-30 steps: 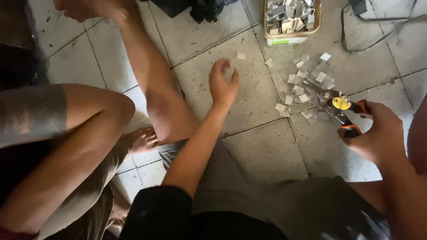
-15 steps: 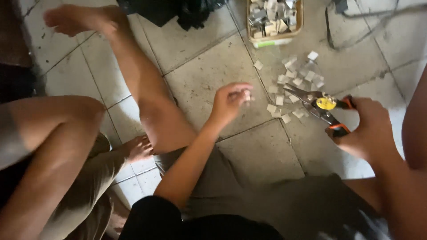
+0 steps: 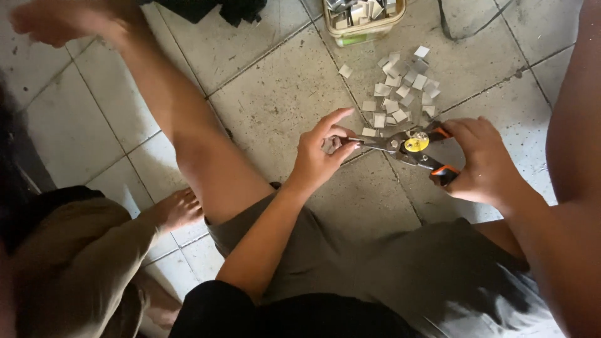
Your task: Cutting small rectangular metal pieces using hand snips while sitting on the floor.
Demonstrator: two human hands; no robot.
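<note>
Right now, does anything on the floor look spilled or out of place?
Yes. Small pale cut pieces lie scattered loose on the tiled floor, outside the tub that holds similar pieces. The right hand holds snips beside them; the left hand pinches a piece at the blades.

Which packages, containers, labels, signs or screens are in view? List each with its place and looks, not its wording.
Shallow clear plastic tub: top edge of the view on the tiled floor, rectangular, yellowish rim, filled with small grey metal pieces.
Round yellow label: on the pivot of the orange-handled snips held in the right hand, near the left hand.
No signs or screens.
</note>
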